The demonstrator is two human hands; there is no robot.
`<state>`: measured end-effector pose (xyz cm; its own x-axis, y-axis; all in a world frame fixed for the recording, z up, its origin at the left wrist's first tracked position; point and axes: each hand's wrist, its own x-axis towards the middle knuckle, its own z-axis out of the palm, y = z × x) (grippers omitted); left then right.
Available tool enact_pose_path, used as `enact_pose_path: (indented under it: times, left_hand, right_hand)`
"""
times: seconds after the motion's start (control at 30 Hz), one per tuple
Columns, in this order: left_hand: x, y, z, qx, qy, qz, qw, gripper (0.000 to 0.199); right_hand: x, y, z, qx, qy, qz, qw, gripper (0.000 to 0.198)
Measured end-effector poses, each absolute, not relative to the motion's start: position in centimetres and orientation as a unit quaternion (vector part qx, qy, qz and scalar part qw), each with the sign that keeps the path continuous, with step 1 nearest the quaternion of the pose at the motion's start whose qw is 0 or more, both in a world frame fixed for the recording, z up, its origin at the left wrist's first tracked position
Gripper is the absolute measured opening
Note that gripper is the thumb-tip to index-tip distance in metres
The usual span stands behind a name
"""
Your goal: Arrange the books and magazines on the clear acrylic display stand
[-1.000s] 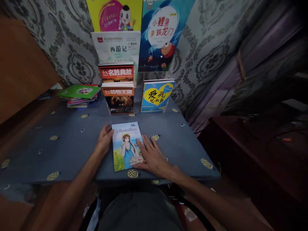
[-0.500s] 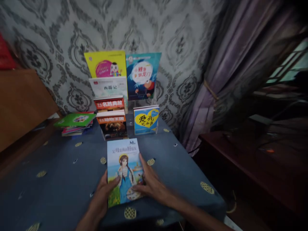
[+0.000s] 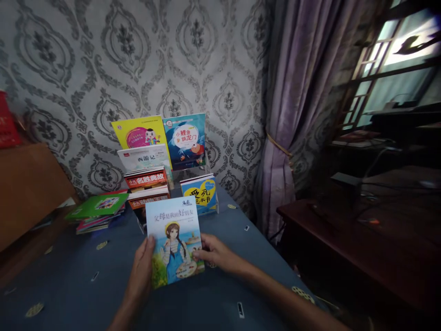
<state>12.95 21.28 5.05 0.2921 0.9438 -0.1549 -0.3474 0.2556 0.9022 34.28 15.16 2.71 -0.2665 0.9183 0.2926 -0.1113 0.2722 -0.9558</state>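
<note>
A paperback book (image 3: 175, 243) with a girl in blue overalls on its cover is held up over the table, its front facing me. My left hand (image 3: 142, 263) grips its left edge, with the thumb along the side. On the right edge, my right hand (image 3: 217, 253) pinches it, thumb on the cover and fingers behind. Just beyond the held book, an orange-and-dark book (image 3: 148, 198) is partly hidden by it. Beside that stands a blue-and-yellow book (image 3: 206, 195) in a clear holder.
Behind stand a yellow book (image 3: 138, 123), a white book (image 3: 132, 158), a red-titled book (image 3: 146, 178) and a teal book (image 3: 186, 142). A pile topped by a green book (image 3: 99, 207) lies left on the blue tablecloth (image 3: 79, 294). A cardboard box (image 3: 31, 193) and a dark red table (image 3: 344, 243) flank it.
The held book has risen and tilted upright, now overlapping the front books. Both hands moved with it, the right thumb shifting toward the edge. My view has turned right and upward.
</note>
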Motion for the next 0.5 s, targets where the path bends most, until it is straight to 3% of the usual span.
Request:
enact_pose_path:
  times: [0.2,0.33,0.5]
  left_hand:
    - [13.9,22.8,7.8,0.552,0.292,0.496,0.603,0.07]
    - [13.6,23.3,7.6,0.55,0.297,0.468,0.625,0.072]
    - [13.0,23.2,5.7,0.52,0.333,0.449,0.646,0.064]
  right_hand:
    - [36.1,17.0,2.9,-0.375,-0.611,0.49,0.497,0.053]
    - [36.7,16.9,2.9,-0.369,-0.62,0.485,0.494,0.051]
    - [38.9,16.8,6.6,-0.385,-0.703,0.437,0.409,0.047]
